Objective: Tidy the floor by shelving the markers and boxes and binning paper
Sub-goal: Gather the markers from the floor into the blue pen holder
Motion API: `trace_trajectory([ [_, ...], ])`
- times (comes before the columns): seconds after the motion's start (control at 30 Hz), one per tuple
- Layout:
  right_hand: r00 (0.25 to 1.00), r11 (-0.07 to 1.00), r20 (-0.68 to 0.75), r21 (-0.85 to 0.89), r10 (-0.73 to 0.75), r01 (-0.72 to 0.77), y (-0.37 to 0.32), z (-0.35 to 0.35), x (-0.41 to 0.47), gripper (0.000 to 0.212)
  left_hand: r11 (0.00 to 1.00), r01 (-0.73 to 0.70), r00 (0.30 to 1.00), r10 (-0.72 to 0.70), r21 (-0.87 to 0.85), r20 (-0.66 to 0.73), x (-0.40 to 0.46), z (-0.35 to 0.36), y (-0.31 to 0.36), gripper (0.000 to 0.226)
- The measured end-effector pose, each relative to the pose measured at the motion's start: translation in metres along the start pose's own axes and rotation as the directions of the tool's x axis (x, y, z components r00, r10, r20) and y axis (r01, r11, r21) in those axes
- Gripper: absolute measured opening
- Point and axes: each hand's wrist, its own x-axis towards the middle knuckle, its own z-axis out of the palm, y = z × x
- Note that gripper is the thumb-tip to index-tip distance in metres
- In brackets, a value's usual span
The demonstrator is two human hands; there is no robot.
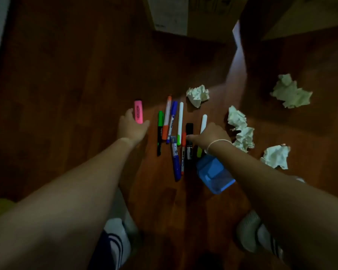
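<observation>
Status: early stage. No item shows as shelved or binned in this view.

Markers: a loose row lies on the floor in the middle of the scene. It includes a green marker, an orange one, two blue ones, a white pen and a black marker. A pink highlighter lies apart, left of the row.

Paper: four crumpled wads remain on the floor, right of the markers. One wad lies just beyond the row; the far-right wad is well apart.

Boxes: cartons stand at the far edge, dim and partly out of frame (whether they are already on a shelf cannot be told). A blue container lies near, under the right forearm.

Left hand: grip open, fingers spread, touching or just short of the pink highlighter; it holds nothing clearly.

Right hand: grip loosely curled over the right end of the row, thumb pointing at the black marker. Whether it has closed on a pen cannot be told.

Remaining, as judged: gather all markers, shelve them and the boxes, bin all four wads.
</observation>
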Motion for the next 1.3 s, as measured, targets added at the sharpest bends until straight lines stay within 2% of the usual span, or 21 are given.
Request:
trace_trajectory([
  [0.07, 0.994, 0.994, 0.043, -0.047, 0.100, -0.098, -0.005, 0.007, 0.006, 0.090, 1.000, 0.022, 0.999, -0.022, -0.013, 0.035, 0.006, 0.011, -0.003, 0.091],
  [0.17, 0.985, 0.974, 0.000, -0.150, 0.172, -0.170, -0.012, 0.019, 0.007, 0.103, 0.996, 0.019, 0.994, -0.028, 0.085, 0.104, 0.004, 0.031, -0.015, 0.115],
  [0.23, 0.981, 0.962, -0.045, -0.188, 0.190, -0.195, -0.016, 0.025, 0.008, 0.101, 0.985, -0.019, 0.997, 0.005, 0.171, 0.080, 0.003, 0.041, -0.021, 0.120],
  [0.3, 0.978, 0.967, -0.085, -0.151, 0.192, -0.203, -0.018, 0.029, 0.010, 0.088, 0.975, -0.060, 0.998, 0.054, 0.215, 0.032, 0.002, 0.049, -0.023, 0.119],
  [0.4, 0.980, 0.982, -0.063, 0.010, 0.187, -0.187, -0.018, 0.036, 0.014, 0.068, 0.977, -0.081, 0.994, 0.093, 0.198, -0.051, 0.005, 0.056, -0.018, 0.110],
  [0.5, 0.990, 0.985, -0.049, 0.114, 0.134, -0.128, -0.018, 0.043, 0.016, 0.057, 0.993, -0.076, 0.980, 0.090, 0.086, -0.178, 0.013, 0.057, -0.010, 0.086],
  [0.6, 0.989, 0.988, -0.098, 0.122, 0.108, -0.096, -0.017, 0.047, 0.020, 0.048, 0.995, -0.100, 0.964, 0.100, 0.012, -0.246, 0.022, 0.055, -0.005, 0.053],
  [0.67, 0.986, 0.988, -0.121, 0.123, 0.111, -0.096, -0.016, 0.049, 0.023, 0.045, 0.992, -0.118, 0.965, 0.102, -0.049, -0.242, 0.027, 0.053, -0.003, 0.041],
  [0.87, 0.982, 0.992, -0.158, 0.082, 0.107, -0.095, -0.018, 0.049, 0.023, 0.043, 0.994, -0.034, 0.985, 0.016, -0.102, -0.172, 0.040, 0.050, 0.004, 0.066],
  [0.97, 0.977, 0.994, -0.184, 0.052, 0.107, -0.099, -0.019, 0.050, 0.022, 0.044, 0.997, -0.050, 0.982, 0.039, -0.053, -0.187, 0.039, 0.055, 0.005, 0.054],
  [1.13, 0.976, 0.997, -0.216, -0.064, 0.019, -0.034, -0.019, 0.052, 0.022, 0.040, 0.993, -0.117, 0.977, 0.117, 0.010, -0.179, 0.033, 0.059, -0.009, 0.044],
  [1.2, 0.969, 0.998, -0.246, -0.054, 0.004, -0.018, -0.019, 0.053, 0.022, 0.033, 0.990, -0.138, 0.975, 0.142, 0.034, -0.169, 0.031, 0.060, -0.013, 0.038],
  [1.3, 0.965, 0.999, -0.262, 0.037, -0.013, 0.024, -0.017, 0.052, 0.021, 0.032, 0.991, -0.132, 0.975, 0.125, -0.023, -0.183, 0.030, 0.059, -0.017, 0.033],
])
